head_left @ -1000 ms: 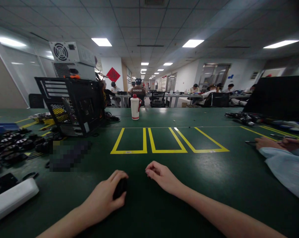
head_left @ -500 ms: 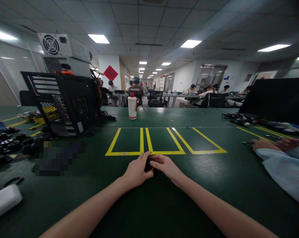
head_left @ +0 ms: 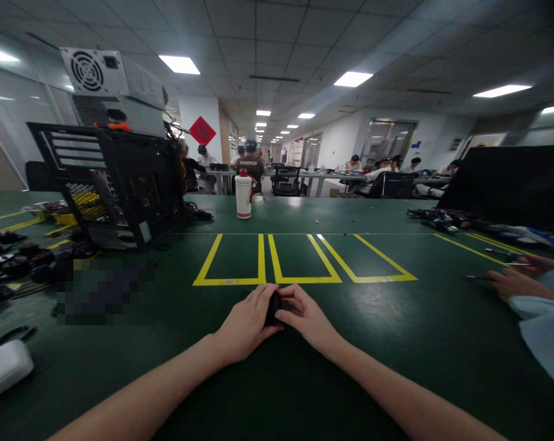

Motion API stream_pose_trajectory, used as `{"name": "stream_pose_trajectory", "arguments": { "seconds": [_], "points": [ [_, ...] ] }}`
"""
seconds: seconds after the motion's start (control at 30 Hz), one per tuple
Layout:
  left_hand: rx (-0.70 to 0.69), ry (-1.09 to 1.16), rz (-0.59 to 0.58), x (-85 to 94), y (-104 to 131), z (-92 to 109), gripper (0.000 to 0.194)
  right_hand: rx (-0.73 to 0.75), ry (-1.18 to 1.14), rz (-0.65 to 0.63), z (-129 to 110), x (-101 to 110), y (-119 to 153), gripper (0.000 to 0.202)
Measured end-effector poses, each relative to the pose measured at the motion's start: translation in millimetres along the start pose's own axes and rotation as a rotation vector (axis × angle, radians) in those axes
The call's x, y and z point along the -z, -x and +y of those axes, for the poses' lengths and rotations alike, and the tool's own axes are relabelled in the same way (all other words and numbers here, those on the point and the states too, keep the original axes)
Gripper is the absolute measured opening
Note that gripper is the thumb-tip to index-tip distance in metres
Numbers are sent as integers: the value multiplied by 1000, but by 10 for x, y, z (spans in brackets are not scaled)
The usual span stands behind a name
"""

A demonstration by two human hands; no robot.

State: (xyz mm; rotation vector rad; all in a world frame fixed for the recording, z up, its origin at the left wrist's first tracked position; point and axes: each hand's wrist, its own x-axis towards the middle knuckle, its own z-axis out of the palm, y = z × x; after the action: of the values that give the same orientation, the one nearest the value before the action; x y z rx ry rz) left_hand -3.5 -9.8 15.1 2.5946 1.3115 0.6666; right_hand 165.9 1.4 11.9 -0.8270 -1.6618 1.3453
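Note:
Between my two hands, low over the green table (head_left: 304, 380), is a small dark, rounded object (head_left: 272, 308); my fingers cover much of it and its kind does not show. My left hand (head_left: 249, 318) wraps round it from the left, fingers over the top and thumb below. From the right, my right hand (head_left: 306, 312) has its thumb and bent fingertips closed on the object's edge. Just beyond my fingers run yellow tape outlines (head_left: 304, 280) on the tabletop.
At left stand a black computer case (head_left: 116, 184) with power supplies (head_left: 106, 79) on top, dark cables (head_left: 24, 260) and a white case (head_left: 5, 367). A white bottle (head_left: 243, 196) is ahead. On the right, a co-worker's hands (head_left: 520, 278) hold a thin tool near a black panel (head_left: 510, 184).
My right fingertips have closed in on the dark object, where there was a gap before. The view has shifted slightly, and the co-worker's hands at right have moved a little down and right.

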Motion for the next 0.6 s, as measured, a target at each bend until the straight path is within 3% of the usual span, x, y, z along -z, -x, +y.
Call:
{"name": "stream_pose_trajectory", "arguments": {
  "seconds": [0.27, 0.43, 0.6],
  "points": [
    [12, -54, 43, -42, -13, -53, 65, -53, -68, 0, -4, -36, -38, 29],
    [46, -54, 37, -50, -15, -47, 66, -37, -44, 80, 13, -42, -51, 22],
    [56, -51, 23, -24, -10, -23, 67, -64, -50, 33, -8, -24, -40, 24]
  ]
}}
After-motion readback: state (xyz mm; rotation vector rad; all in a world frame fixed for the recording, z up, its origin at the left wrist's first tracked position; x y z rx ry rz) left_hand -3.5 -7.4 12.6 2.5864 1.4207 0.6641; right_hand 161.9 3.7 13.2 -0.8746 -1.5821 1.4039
